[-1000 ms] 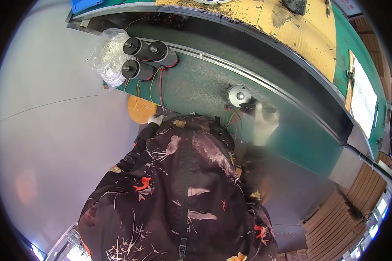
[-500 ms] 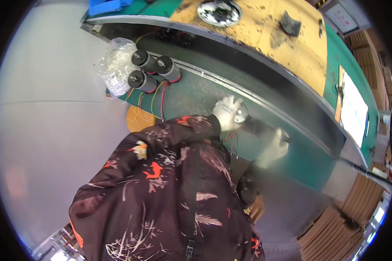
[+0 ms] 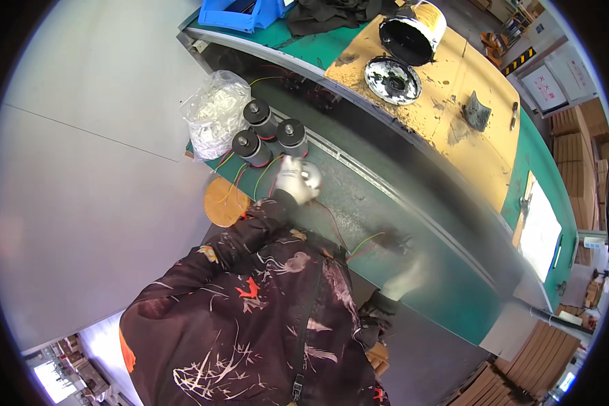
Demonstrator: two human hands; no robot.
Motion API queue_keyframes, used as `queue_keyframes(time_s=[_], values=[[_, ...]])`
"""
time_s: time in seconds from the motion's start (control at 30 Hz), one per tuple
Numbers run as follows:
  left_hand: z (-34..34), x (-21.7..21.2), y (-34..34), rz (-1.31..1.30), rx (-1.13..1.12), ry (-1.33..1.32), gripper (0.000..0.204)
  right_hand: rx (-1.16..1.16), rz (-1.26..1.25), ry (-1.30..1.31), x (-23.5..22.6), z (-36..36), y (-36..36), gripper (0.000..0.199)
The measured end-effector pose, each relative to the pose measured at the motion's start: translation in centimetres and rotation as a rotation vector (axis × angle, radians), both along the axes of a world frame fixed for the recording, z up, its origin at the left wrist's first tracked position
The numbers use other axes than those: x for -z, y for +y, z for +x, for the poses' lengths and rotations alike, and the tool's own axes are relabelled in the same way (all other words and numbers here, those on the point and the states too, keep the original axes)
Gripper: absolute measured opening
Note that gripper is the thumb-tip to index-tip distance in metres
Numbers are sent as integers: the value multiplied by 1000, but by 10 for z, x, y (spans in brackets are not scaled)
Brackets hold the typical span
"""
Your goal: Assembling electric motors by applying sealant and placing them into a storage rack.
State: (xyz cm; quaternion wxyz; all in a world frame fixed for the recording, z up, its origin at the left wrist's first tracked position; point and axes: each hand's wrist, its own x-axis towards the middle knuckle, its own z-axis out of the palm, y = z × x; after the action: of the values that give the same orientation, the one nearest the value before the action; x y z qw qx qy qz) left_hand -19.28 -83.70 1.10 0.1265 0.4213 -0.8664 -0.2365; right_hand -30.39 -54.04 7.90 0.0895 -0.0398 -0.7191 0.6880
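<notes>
My left hand (image 3: pixel 293 181), in a white glove, is closed on a shiny round metal part (image 3: pixel 310 174) low over the green bench top. Right beside it stand several dark cylindrical motors (image 3: pixel 291 137) with shafts up and red, yellow and green wires trailing toward the near edge. My right hand (image 3: pixel 407 279), also gloved in white, is farther right, and motion smears its fingers. Just beyond its fingers a dark blurred part (image 3: pixel 396 241) sits with thin coloured wires (image 3: pixel 364 246); whether the hand touches it is unclear.
A clear plastic bag (image 3: pixel 216 115) of white pieces lies left of the motors. On the raised shelf are stained cardboard (image 3: pixel 480 155), a black-smeared can (image 3: pixel 430 24), its lid (image 3: pixel 392 80), a curved dark piece (image 3: pixel 477 111) and a clipboard (image 3: pixel 541 223). A round stool (image 3: pixel 224 201) stands below.
My left hand has moved left with the round metal part, up to the motors. My right hand has moved slightly left and nearer to me. The view has shifted, showing the can.
</notes>
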Motion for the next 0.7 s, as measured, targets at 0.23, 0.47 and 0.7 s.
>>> queue_keyframes(time_s=[0.23,0.47,0.7], values=[[27,-9,-46,-53,-56,-7,85,-61,-134,-119,19,-13,-27,22],[4,32,25,-98,678,182,56,-46,-119,-151,-12,-19,-32,23],[47,136,6,-118,572,-411,37,224,-80,-194,-11,-13,74,25]])
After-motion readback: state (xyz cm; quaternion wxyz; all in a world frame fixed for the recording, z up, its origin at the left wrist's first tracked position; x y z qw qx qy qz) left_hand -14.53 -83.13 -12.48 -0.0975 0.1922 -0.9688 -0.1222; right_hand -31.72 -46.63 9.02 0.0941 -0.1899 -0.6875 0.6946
